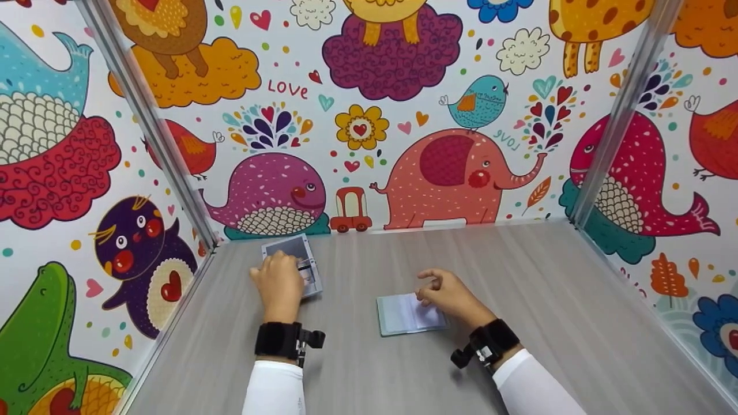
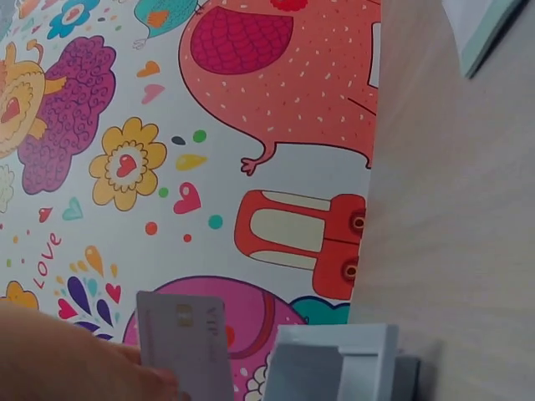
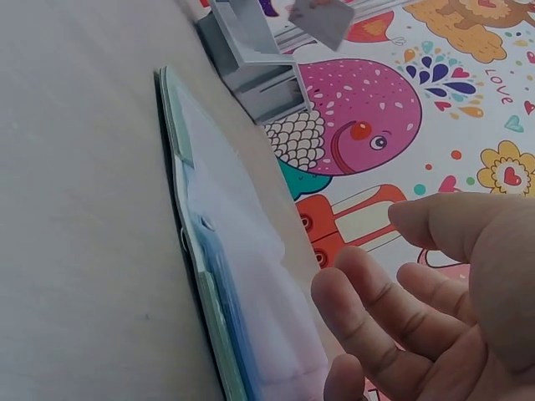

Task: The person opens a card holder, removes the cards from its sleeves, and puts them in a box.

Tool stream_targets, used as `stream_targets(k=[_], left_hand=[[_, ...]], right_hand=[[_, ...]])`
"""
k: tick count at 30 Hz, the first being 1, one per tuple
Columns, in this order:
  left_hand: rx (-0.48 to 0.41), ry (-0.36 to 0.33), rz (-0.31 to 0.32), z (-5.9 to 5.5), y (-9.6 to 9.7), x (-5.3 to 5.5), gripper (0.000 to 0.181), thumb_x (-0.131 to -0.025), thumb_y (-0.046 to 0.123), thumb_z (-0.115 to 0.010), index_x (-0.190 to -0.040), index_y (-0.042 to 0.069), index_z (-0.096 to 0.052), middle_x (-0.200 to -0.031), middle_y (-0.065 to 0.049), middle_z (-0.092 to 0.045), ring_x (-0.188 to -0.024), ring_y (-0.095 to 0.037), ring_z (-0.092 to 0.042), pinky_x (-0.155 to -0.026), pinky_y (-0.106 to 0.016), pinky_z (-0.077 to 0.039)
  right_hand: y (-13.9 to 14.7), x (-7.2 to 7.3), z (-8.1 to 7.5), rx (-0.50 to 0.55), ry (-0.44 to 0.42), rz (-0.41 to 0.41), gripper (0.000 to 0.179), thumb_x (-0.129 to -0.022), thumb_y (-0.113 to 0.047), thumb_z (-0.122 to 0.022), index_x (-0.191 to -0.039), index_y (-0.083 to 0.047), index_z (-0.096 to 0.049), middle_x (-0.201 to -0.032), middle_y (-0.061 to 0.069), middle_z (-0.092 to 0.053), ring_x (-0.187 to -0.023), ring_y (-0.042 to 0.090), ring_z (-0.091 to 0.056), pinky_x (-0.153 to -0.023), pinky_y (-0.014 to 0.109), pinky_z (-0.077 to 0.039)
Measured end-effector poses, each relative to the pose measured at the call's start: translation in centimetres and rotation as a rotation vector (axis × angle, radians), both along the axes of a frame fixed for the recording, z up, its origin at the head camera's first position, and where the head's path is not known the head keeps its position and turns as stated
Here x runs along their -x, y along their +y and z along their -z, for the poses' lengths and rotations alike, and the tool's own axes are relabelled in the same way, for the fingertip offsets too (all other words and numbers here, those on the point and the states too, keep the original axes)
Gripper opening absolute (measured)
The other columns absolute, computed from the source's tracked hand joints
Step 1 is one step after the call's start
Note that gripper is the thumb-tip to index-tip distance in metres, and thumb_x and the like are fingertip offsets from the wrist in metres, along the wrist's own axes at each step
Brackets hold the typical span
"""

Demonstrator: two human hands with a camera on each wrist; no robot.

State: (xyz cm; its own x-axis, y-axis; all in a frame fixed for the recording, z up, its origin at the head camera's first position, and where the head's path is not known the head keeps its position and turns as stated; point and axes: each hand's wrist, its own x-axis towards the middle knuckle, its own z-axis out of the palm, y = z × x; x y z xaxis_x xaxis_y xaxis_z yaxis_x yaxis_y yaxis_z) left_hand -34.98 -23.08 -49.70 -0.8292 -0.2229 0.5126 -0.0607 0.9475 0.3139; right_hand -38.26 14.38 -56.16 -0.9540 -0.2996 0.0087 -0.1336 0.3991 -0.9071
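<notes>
My left hand [image 1: 278,283] pinches a pale bank-style card [image 2: 185,344] with a gold chip and the letters VIP on it. Hand and card are over a grey open box [image 1: 293,246] near the back left of the table; part of the box is hidden by the hand. In the right wrist view the card appears apart from the box. An open card holder [image 1: 396,312], with a pale green cover and clear sleeves, lies at the table's middle. Over its right side hovers my right hand [image 1: 452,297], fingers loosely bent and nothing between them.
Grey wood-look table [image 1: 346,369] with printed cartoon walls [image 1: 357,167] at the back and both sides. Metal corner posts [image 1: 155,127] stand at the left and right. A black camera strap sits on each wrist.
</notes>
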Motion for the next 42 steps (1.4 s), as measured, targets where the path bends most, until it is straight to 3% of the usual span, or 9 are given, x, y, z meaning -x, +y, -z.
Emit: stream_targets(k=[5, 12, 16, 27, 36, 42], left_hand=[[-0.034, -0.106, -0.034, 0.9, -0.8, 0.4, 0.019, -0.097, -0.007, -0.064, -0.095, -0.002, -0.082, -0.108, -0.021, -0.077, -0.109, -0.043, -0.072, -0.098, -0.064, -0.047], [0.019, -0.091, -0.024, 2.2, -0.9, 0.5, 0.027, -0.101, -0.007, -0.054, -0.092, -0.008, -0.08, -0.101, -0.028, -0.08, -0.1, -0.048, -0.075, -0.09, -0.056, -0.045], [0.062, -0.149, -0.009, 2.9, -0.9, 0.7, 0.028, -0.101, -0.005, -0.052, -0.096, -0.009, -0.079, -0.103, -0.03, -0.081, -0.099, -0.049, -0.077, -0.092, -0.056, -0.046], [0.03, -0.322, 0.024, 3.5, -0.5, 0.7, 0.015, -0.098, -0.001, -0.065, -0.102, -0.006, -0.079, -0.116, -0.031, -0.082, -0.11, -0.05, -0.077, -0.1, -0.057, -0.044], [-0.002, -0.355, 0.048, 3.7, 0.1, 0.8, 0.016, -0.097, 0.001, -0.067, -0.103, -0.006, -0.08, -0.113, -0.03, -0.082, -0.108, -0.049, -0.077, -0.104, -0.058, -0.044], [0.002, -0.303, 0.048, 3.5, 0.2, 0.9, 0.016, -0.097, 0.002, -0.066, -0.1, -0.006, -0.08, -0.11, -0.03, -0.082, -0.106, -0.05, -0.078, -0.102, -0.06, -0.047]], right_hand=[[0.1, -0.2, 0.0, -0.014, -0.019, 0.0, 0.048, -0.106, -0.015, -0.074, -0.149, 0.004, -0.062, -0.102, 0.013, -0.084, -0.086, 0.021, -0.08, -0.073, 0.03, -0.057], [0.0, -0.1, -0.1, -0.016, -0.028, 0.005, 0.047, -0.107, -0.015, -0.075, -0.148, 0.003, -0.063, -0.101, 0.011, -0.083, -0.087, 0.021, -0.079, -0.074, 0.032, -0.055], [-0.2, -0.1, -0.1, -0.023, -0.044, 0.01, 0.047, -0.106, -0.016, -0.076, -0.148, 0.001, -0.064, -0.101, 0.009, -0.083, -0.087, 0.02, -0.078, -0.076, 0.032, -0.056], [-0.2, -0.2, -0.1, 0.025, -0.002, -0.055, 0.048, -0.104, -0.008, -0.074, -0.146, 0.012, -0.061, -0.101, 0.019, -0.083, -0.086, 0.019, -0.08, -0.081, 0.029, -0.065], [0.0, -0.3, -0.3, 0.012, -0.008, -0.049, 0.043, -0.106, -0.009, -0.075, -0.143, 0.01, -0.064, -0.1, 0.014, -0.084, -0.086, 0.019, -0.079, -0.079, 0.028, -0.062], [-0.2, -0.2, -0.1, 0.024, 0.001, -0.074, 0.041, -0.104, -0.008, -0.075, -0.139, 0.012, -0.066, -0.1, 0.018, -0.084, -0.088, 0.022, -0.081, -0.081, 0.031, -0.064]])
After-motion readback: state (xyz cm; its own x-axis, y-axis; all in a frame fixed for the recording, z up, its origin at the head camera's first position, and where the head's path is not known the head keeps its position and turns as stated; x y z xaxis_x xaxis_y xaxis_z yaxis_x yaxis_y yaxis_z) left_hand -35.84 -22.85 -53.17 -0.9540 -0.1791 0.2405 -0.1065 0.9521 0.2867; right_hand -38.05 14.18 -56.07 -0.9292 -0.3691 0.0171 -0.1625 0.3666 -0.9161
